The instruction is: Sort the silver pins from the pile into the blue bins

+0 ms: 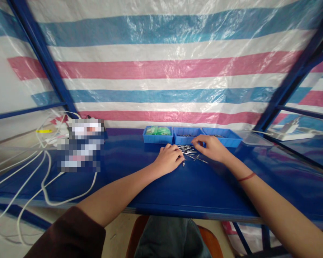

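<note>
Many slim metal pieces (pixel 187 148) are gathered in a small pile on the bench (pixel 177 195), between the left hand (pixel 169 157) and the right hand (pixel 209 146), just in front of the middle blue bin (pixel 181 139). The step in hand is judged to be the sorting or picking of single pieces from the pile. The two hands are held apart: the left is laid palm down with curled fingers at the pile's near left side, and the right is raised at its far right side, thumb and forefinger brought close. Whether a piece is gripped by either cannot be told. For the next move, a light fingertip pinch on one shaft seems called for, with neighbouring pieces left undisturbed.

Most long axes in the pile are turned roughly left to right, along the bench. One loose piece (pixel 204 161) is slanted, its right end pointed slightly toward the person; another (pixel 183 163) is aimed nearly straight at the person. Which ends are headed is too small to tell.
</note>
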The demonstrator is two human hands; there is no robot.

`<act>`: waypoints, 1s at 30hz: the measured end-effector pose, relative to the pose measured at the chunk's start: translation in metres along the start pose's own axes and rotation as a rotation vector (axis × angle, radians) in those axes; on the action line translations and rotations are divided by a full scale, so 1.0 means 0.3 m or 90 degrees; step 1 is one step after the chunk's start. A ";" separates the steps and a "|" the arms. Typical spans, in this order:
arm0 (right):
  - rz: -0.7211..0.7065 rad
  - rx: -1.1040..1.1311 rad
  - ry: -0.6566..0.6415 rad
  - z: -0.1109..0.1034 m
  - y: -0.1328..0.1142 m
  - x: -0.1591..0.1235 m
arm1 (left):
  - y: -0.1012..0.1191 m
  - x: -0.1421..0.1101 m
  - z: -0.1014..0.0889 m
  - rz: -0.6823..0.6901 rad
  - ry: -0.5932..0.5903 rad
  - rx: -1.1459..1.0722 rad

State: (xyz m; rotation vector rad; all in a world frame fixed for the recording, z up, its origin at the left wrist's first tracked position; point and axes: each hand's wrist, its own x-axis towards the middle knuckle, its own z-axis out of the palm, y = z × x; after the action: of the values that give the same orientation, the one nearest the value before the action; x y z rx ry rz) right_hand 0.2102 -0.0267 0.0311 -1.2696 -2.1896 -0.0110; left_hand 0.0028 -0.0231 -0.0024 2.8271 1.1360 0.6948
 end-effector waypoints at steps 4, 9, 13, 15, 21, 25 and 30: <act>-0.005 0.120 -0.080 0.006 -0.033 -0.010 | 0.001 0.002 0.003 -0.035 0.043 -0.010; 0.044 0.263 -0.110 0.027 -0.070 -0.010 | -0.010 0.016 0.007 -0.047 0.108 -0.145; 0.077 0.347 -0.052 0.041 -0.088 -0.004 | -0.011 0.026 -0.002 -0.052 0.129 -0.299; 0.080 0.374 -0.029 0.046 -0.091 -0.002 | -0.007 0.029 -0.008 -0.065 0.134 -0.346; 0.091 0.365 0.031 0.055 -0.079 -0.002 | 0.001 0.031 -0.005 -0.061 0.123 -0.377; 0.078 0.330 0.025 0.057 -0.081 -0.003 | 0.000 0.031 0.002 -0.047 0.092 -0.385; 0.052 0.299 0.021 0.056 -0.096 -0.004 | -0.005 0.033 0.003 -0.040 0.074 -0.366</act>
State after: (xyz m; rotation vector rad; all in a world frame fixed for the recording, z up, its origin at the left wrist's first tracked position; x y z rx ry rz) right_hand 0.1797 -0.0384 0.0247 -1.0743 -1.9534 0.4824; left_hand 0.0085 -0.0153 0.0005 2.2856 0.8526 0.9994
